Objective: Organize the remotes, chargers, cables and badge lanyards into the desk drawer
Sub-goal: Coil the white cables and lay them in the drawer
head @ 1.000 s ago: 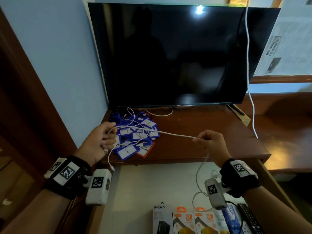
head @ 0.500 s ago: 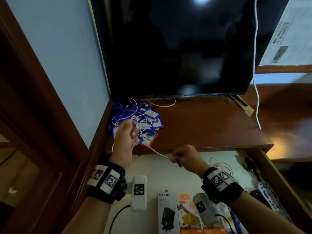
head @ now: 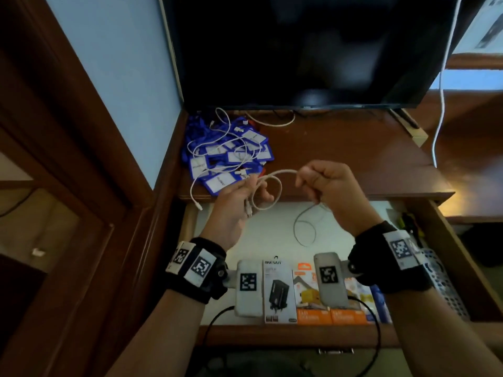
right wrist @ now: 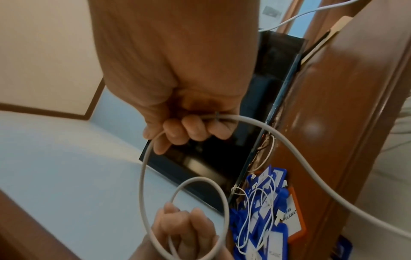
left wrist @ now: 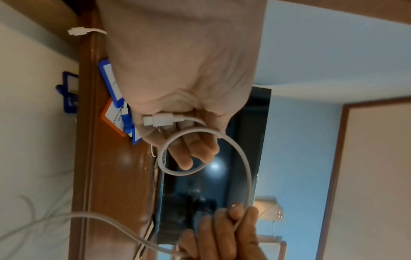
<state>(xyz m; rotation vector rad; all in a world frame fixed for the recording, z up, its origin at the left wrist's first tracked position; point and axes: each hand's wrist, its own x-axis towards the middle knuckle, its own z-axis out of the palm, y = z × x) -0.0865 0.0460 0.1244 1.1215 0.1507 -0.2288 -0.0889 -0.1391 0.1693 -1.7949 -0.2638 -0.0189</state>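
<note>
Both hands hold one white cable (head: 275, 174) over the open drawer (head: 261, 238). My left hand (head: 255, 193) pinches a small loop of it and its plug (left wrist: 157, 120). To the right, my right hand (head: 310, 179) grips the cable (right wrist: 142, 176) a little further along, and the tail (head: 304, 229) hangs into the drawer. A pile of blue badge lanyards (head: 226, 153), tangled with thin white cables, lies at the desk's back left. Charger boxes (head: 279, 289) line the drawer's front. A grey remote (head: 441, 278) lies at its right side.
A dark TV (head: 299, 50) stands at the back of the brown desk top (head: 353, 159). A white cord (head: 441, 104) hangs down at its right. A wooden door frame (head: 81, 159) borders the left. Small tools (head: 408, 221) lie in the drawer's far right corner.
My hands have come back from the lanyard pile and closer together over the drawer. The stretched cable is now bent into a loop in my left hand. The head view has tilted down.
</note>
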